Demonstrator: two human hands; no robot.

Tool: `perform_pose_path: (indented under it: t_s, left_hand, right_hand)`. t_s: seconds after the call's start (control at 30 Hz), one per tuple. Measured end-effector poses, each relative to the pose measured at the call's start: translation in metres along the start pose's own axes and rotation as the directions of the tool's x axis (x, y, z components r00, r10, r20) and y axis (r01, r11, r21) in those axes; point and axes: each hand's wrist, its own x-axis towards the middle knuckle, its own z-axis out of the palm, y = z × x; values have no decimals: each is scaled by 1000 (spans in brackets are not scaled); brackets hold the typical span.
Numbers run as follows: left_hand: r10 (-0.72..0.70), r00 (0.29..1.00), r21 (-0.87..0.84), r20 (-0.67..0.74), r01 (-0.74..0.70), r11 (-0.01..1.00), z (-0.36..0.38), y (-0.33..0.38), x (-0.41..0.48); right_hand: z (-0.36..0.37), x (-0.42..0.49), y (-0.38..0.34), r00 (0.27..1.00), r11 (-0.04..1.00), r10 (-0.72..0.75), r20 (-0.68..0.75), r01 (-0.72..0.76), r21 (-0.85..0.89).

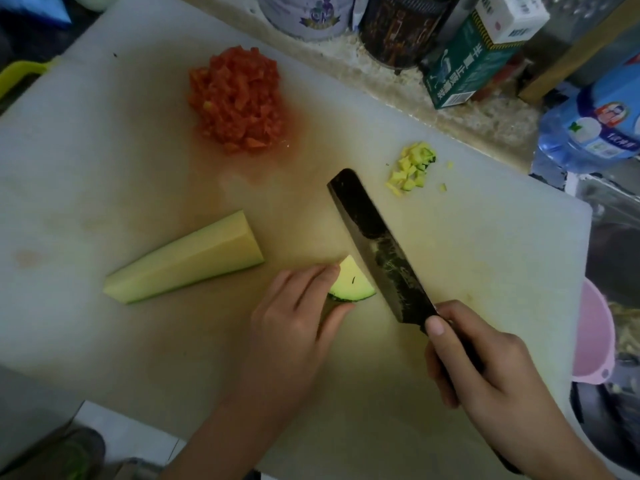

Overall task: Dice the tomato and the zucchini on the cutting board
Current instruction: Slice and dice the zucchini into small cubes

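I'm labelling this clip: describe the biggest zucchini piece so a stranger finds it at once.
On the white cutting board, look below the diced tomato pile. The long zucchini wedge lies there untouched, unlike the short piece the left hand holds beside the knife.

Left hand pinching zucchini wedge, right hand gripping knife, blade seemingly touching wedge
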Motion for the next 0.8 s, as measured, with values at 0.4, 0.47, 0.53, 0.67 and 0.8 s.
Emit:
perform_pose_path:
  t_s: [0.4, 0.47, 0.53, 0.67, 0.8]
  left_hand:
    - [-35, 997, -56, -68, 32, 998, 6, 11, -7]
    - [-59, 996, -77, -71, 53, 996, 7, 12, -7]
    - [-75, 995, -95, -73, 68, 993, 7, 12, -6]
    - [-73, 995, -117, -71, 64, 991, 7, 10, -7]
    - [-69, 994, -126, -80, 58, 990, 8, 8, -8]
  right_hand:
    - [-10, -20, 1, 999, 1000, -2, 50, 3, -24]
    - [-9, -20, 1, 999, 999, -1, 39, 2, -33]
    - [-8, -20, 2, 1000, 999, -1, 31, 2, -32]
    - [-10, -21, 2, 999, 998, -28, 36, 30, -60]
    - [-9, -20, -2, 998, 996, -34, 45, 38, -86]
